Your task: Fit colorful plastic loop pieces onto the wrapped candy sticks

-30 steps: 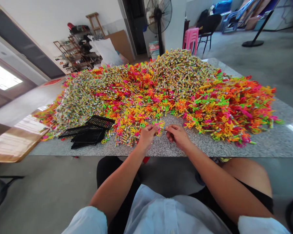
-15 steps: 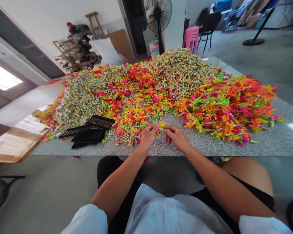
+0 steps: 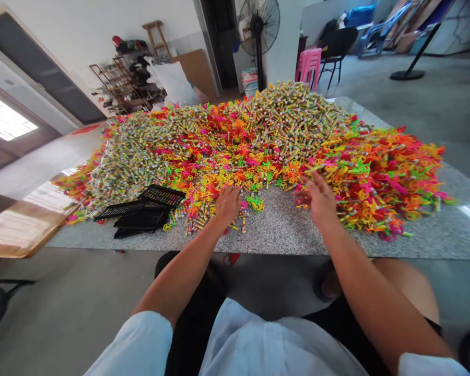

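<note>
My left hand (image 3: 227, 203) is palm down at the front of the middle heap of looped plastic pieces (image 3: 215, 180), its fingers bent and a little apart, tips partly hidden. Just right of it lies a small cluster of green and yellow looped pieces (image 3: 255, 203) on the speckled tabletop. At the left edge of the right-hand heap (image 3: 368, 183) of bright looped pieces is my right hand (image 3: 320, 201), with fingers spread. A thin yellow-green stick (image 3: 316, 168) shows by its fingertips; I cannot make out any grip on it.
Black slotted trays (image 3: 143, 219) are stacked left of my left hand. Large mounds of short patterned tubes (image 3: 297, 117) rise at the back of the stone table (image 3: 274, 235), whose front edge runs before my knees. Beyond stand a fan (image 3: 259, 28) and pink stools (image 3: 308, 65).
My hands were close together with fingers pinched around small looped pieces; now they are apart. The right moved right to the heap, the left slightly left, and a looped cluster lies between them.
</note>
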`<action>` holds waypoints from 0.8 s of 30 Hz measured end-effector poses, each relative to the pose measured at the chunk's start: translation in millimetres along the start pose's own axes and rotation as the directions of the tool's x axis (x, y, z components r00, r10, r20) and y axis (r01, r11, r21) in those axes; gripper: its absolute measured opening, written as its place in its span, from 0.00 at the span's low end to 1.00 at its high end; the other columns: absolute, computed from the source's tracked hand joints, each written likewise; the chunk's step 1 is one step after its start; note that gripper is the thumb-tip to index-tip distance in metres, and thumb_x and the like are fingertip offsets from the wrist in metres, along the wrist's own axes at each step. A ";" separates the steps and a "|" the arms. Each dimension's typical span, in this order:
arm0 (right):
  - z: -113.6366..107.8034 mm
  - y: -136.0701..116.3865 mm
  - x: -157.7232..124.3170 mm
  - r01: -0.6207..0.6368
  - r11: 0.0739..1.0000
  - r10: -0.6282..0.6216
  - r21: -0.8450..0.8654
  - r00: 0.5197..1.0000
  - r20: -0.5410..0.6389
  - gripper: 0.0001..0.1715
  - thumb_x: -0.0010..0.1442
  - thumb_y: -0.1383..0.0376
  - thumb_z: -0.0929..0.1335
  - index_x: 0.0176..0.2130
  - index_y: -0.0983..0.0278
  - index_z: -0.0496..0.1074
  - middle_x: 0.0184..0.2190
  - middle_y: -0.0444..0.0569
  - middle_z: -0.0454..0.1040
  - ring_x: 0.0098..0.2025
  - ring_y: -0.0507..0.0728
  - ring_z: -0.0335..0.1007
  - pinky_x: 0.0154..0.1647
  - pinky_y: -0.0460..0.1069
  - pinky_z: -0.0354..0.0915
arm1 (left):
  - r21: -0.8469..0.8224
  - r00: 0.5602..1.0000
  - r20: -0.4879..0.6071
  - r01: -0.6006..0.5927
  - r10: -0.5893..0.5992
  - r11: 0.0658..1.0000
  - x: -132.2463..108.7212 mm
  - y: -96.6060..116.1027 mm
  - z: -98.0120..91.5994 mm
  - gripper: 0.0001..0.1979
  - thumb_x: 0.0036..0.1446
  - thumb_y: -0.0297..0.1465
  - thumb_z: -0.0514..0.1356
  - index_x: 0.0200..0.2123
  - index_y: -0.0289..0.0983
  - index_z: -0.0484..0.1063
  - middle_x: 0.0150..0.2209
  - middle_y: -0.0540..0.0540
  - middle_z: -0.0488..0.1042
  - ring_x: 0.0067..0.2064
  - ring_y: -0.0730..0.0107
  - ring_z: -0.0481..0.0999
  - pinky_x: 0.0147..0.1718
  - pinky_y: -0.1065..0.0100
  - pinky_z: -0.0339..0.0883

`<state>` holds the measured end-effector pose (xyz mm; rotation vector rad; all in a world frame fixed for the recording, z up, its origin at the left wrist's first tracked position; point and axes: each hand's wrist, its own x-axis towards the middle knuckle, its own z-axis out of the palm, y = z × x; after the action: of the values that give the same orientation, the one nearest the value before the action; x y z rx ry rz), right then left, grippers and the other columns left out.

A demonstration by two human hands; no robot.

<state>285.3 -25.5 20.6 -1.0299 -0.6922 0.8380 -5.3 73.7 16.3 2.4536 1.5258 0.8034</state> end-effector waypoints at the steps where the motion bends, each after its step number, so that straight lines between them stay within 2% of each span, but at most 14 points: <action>1: 2.4 10.2 -2.7 -0.028 0.996 0.031 -0.080 0.999 0.029 0.29 0.58 0.53 0.71 0.57 0.54 0.70 0.51 0.49 0.77 0.28 0.53 0.77 0.19 0.45 0.67 | 0.056 1.000 0.005 -0.022 0.022 0.998 3.9 2.1 -0.9 0.22 0.62 0.32 0.58 0.59 0.41 0.72 0.61 0.39 0.68 0.64 0.46 0.62 0.63 0.49 0.53; 3: 12.0 33.6 -7.4 -0.061 0.961 0.096 -0.269 0.989 0.116 0.22 0.58 0.55 0.71 0.50 0.58 0.75 0.41 0.48 0.80 0.23 0.53 0.74 0.18 0.46 0.64 | 0.144 0.993 0.064 -0.108 0.100 0.984 10.7 7.6 -0.4 0.24 0.59 0.30 0.60 0.60 0.43 0.72 0.66 0.40 0.63 0.68 0.43 0.55 0.66 0.45 0.46; 4: 18.8 44.8 -7.8 -0.048 0.931 0.117 -0.361 0.978 0.171 0.18 0.59 0.56 0.70 0.47 0.59 0.77 0.36 0.47 0.80 0.22 0.53 0.73 0.19 0.46 0.65 | 0.168 0.979 0.130 -0.180 0.160 0.969 12.9 10.4 1.1 0.24 0.58 0.29 0.60 0.59 0.44 0.73 0.68 0.41 0.61 0.69 0.43 0.52 0.67 0.44 0.43; 6: 35.9 62.6 -2.2 0.062 0.840 0.115 -0.539 0.951 0.288 0.13 0.61 0.60 0.68 0.43 0.60 0.80 0.31 0.47 0.80 0.25 0.55 0.74 0.26 0.48 0.69 | 0.176 0.920 0.280 -0.332 0.276 0.927 13.7 14.5 6.2 0.25 0.57 0.27 0.60 0.58 0.47 0.74 0.68 0.44 0.61 0.71 0.46 0.51 0.68 0.44 0.39; 8: 56.1 73.0 11.6 0.217 0.662 0.101 -0.717 0.923 0.372 0.14 0.63 0.64 0.65 0.43 0.59 0.80 0.35 0.48 0.81 0.35 0.57 0.78 0.40 0.50 0.71 | 0.166 0.870 0.360 -0.415 0.337 0.894 10.3 16.0 12.5 0.25 0.58 0.26 0.59 0.58 0.48 0.74 0.67 0.45 0.63 0.70 0.49 0.53 0.68 0.44 0.38; 9: 66.8 75.8 20.3 0.269 0.553 0.114 -0.788 0.913 0.392 0.15 0.64 0.65 0.65 0.44 0.59 0.80 0.39 0.50 0.82 0.41 0.58 0.78 0.46 0.51 0.69 | 0.163 0.860 0.367 -0.434 0.353 0.886 7.7 15.5 15.1 0.24 0.59 0.26 0.58 0.57 0.47 0.74 0.65 0.44 0.65 0.70 0.50 0.54 0.68 0.44 0.39; 10: 77.4 77.6 29.3 0.293 0.454 0.138 -0.842 0.910 0.390 0.15 0.65 0.65 0.65 0.44 0.60 0.80 0.42 0.52 0.82 0.46 0.59 0.77 0.50 0.51 0.68 | 0.160 0.859 0.357 -0.443 0.367 0.882 5.0 14.1 16.8 0.22 0.60 0.27 0.57 0.56 0.46 0.75 0.63 0.43 0.68 0.69 0.50 0.56 0.68 0.45 0.40; 12: 97.1 80.2 45.3 0.280 0.335 0.186 -0.900 0.916 0.355 0.15 0.65 0.62 0.65 0.44 0.62 0.80 0.45 0.56 0.81 0.50 0.62 0.76 0.53 0.53 0.66 | 0.139 0.859 0.316 -0.462 0.403 0.876 -0.2 9.2 17.0 0.18 0.62 0.28 0.57 0.53 0.44 0.76 0.59 0.42 0.72 0.66 0.53 0.60 0.67 0.46 0.43; 14: 113.4 82.8 56.4 0.249 0.301 0.217 -0.921 0.922 0.320 0.17 0.63 0.58 0.68 0.44 0.65 0.80 0.45 0.61 0.80 0.51 0.66 0.76 0.52 0.55 0.66 | 0.105 0.861 0.259 -0.475 0.437 0.874 -4.7 2.9 13.6 0.14 0.64 0.30 0.57 0.49 0.43 0.77 0.54 0.43 0.75 0.63 0.56 0.64 0.67 0.48 0.45; 17: 129.5 87.3 63.3 0.210 0.231 0.262 -0.950 0.927 0.269 0.25 0.60 0.54 0.70 0.48 0.69 0.78 0.48 0.67 0.79 0.52 0.70 0.75 0.51 0.57 0.67 | 0.055 0.895 0.113 -0.439 0.431 0.897 -11.8 -5.5 6.1 0.10 0.64 0.31 0.57 0.45 0.42 0.77 0.53 0.43 0.76 0.61 0.58 0.67 0.66 0.50 0.51; 20: 133.1 88.4 63.0 0.174 0.166 0.321 -0.971 0.921 0.220 0.23 0.60 0.56 0.70 0.49 0.69 0.78 0.49 0.67 0.78 0.52 0.69 0.75 0.50 0.55 0.67 | -0.008 0.931 -0.021 -0.364 0.364 0.931 -19.7 -12.0 1.1 0.08 0.64 0.30 0.57 0.42 0.40 0.76 0.53 0.42 0.75 0.60 0.58 0.68 0.62 0.53 0.57; 24: 113.8 81.4 52.0 0.189 0.167 0.330 -0.968 0.914 0.235 0.17 0.58 0.60 0.71 0.43 0.68 0.80 0.44 0.65 0.80 0.48 0.67 0.77 0.44 0.52 0.67 | -0.062 0.968 -0.028 -0.251 0.250 0.966 -26.2 -21.1 -1.5 0.10 0.63 0.28 0.56 0.46 0.40 0.75 0.48 0.42 0.78 0.53 0.59 0.73 0.57 0.55 0.63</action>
<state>197.4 91.7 -7.9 -2.1605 -1.7238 0.5937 -31.8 60.8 -0.2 2.6302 1.1875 0.9053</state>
